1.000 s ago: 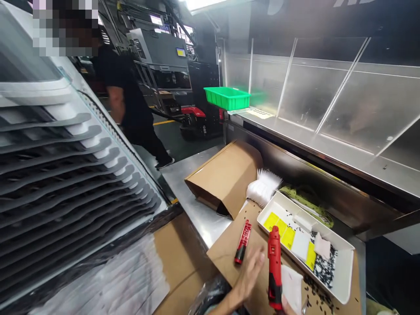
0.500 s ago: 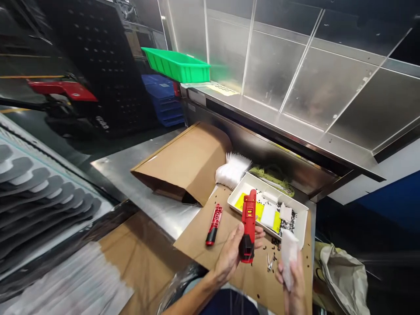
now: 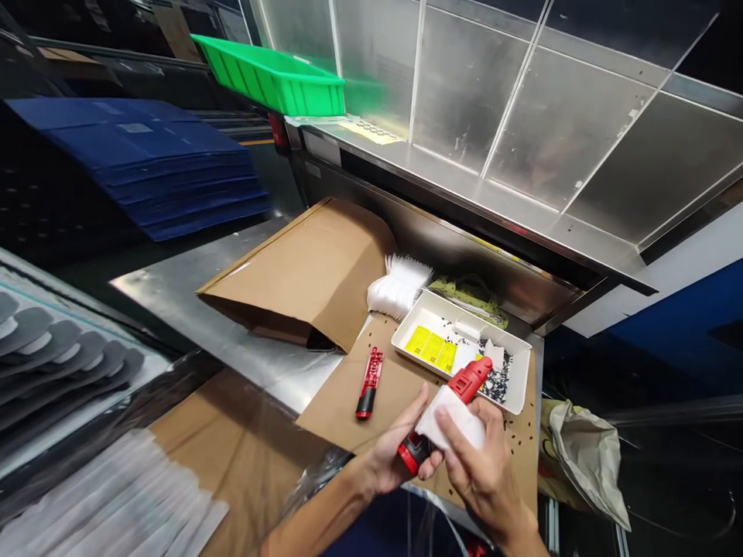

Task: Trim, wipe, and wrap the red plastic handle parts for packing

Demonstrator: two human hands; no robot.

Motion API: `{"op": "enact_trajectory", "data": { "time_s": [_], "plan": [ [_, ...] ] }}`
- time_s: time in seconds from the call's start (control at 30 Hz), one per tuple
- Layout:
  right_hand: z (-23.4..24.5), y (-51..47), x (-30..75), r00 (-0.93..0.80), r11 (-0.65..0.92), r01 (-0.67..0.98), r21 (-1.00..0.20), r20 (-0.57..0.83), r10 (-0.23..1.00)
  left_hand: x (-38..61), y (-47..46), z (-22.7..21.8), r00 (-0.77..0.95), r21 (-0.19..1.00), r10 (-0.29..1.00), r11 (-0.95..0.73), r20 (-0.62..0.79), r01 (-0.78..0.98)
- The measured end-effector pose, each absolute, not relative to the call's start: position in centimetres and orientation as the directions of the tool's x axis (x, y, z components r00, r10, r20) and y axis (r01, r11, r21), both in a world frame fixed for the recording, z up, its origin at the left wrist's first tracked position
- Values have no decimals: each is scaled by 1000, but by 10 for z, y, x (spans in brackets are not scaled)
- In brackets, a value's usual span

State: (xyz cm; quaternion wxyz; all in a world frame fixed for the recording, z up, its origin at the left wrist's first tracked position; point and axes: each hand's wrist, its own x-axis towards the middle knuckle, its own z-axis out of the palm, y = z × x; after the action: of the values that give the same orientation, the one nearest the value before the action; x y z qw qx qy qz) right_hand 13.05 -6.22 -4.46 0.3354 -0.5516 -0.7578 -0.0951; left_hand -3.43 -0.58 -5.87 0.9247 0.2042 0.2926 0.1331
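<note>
My left hand (image 3: 395, 456) grips a red cordless power tool (image 3: 467, 383) that slants up to the right, with its black base end showing below my fingers. My right hand (image 3: 479, 464) presses a white cloth (image 3: 451, 418) onto the tool's middle, hiding that part. A second red-and-black tool (image 3: 369, 383) lies on the cardboard sheet (image 3: 342, 410) to the left of my hands. Just past the raised tool stands a white tray (image 3: 476, 319) holding yellow cards and many small black parts.
A folded brown paper bag (image 3: 302, 271) and a white bristly bundle (image 3: 399, 288) lie beyond the cardboard on a steel counter. A steel shelf (image 3: 464, 209) above carries a green bin (image 3: 270, 77). Blue flat boards (image 3: 139, 162) are stacked at left; a grey bag (image 3: 586, 460) hangs at right.
The tool has tipped from upright to a slant, and the white cloth has moved from beside it onto it. The view has swung to the right, bringing the blue stack into sight and leaving the standing person out.
</note>
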Motion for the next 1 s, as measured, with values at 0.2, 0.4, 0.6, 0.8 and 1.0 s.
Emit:
{"op": "enact_trajectory", "data": {
  "time_s": [0.2, 0.4, 0.6, 0.8, 1.0],
  "plan": [
    [-47, -68, 121, -135, 326, 924, -201, 626, 768, -30, -2, -63, 776, 578, 427, 810, -464, -100],
    [-49, -68, 125, -52, 218, 956, -196, 619, 783, -26, 0, -68, 780, 655, 445, 753, -439, -62],
    [-48, -73, 135, -30, 184, 966, -181, 628, 778, -31, 0, -70, 751, 824, 531, 566, -392, 29],
    [-51, -78, 141, -106, 257, 953, -163, 614, 783, -35, -2, -67, 696, 891, 614, 447, -371, 80],
    [-54, -78, 145, -134, 254, 959, -127, 587, 798, -35, 2, -67, 698, 877, 579, 457, -422, 151]
  ]
}}
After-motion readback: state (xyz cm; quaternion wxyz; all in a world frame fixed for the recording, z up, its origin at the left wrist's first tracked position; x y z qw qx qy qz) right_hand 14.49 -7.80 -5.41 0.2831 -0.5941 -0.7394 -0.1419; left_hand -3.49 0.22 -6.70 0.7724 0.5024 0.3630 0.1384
